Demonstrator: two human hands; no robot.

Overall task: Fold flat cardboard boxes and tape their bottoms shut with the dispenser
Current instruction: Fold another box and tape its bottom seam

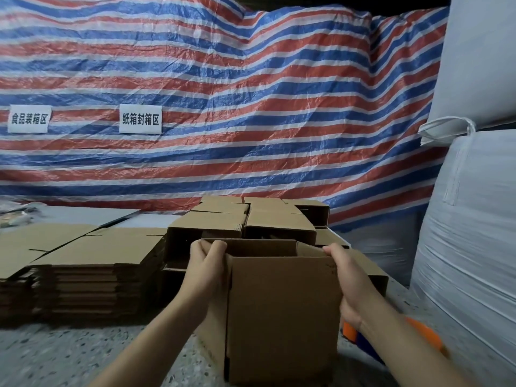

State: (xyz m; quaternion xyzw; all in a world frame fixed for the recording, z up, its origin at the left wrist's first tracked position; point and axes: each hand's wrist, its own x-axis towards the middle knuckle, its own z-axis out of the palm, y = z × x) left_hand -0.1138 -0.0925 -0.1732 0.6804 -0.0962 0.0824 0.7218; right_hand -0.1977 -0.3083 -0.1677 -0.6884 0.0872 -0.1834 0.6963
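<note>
My left hand (208, 263) and right hand (347, 277) both grip the box (282, 317) by its top flaps, upright on the floor (69, 356). Squeezing unevenly could skew it; my right forearm hides the dispenser (349, 332), which I might knock.

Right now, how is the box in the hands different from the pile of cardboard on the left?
The held box is opened into a box shape; the flat stack lies folded flat. The held box is one, gripped by the left hand and right hand; the flat stack holds many, untouched. Both are plain brown cardboard.
</note>
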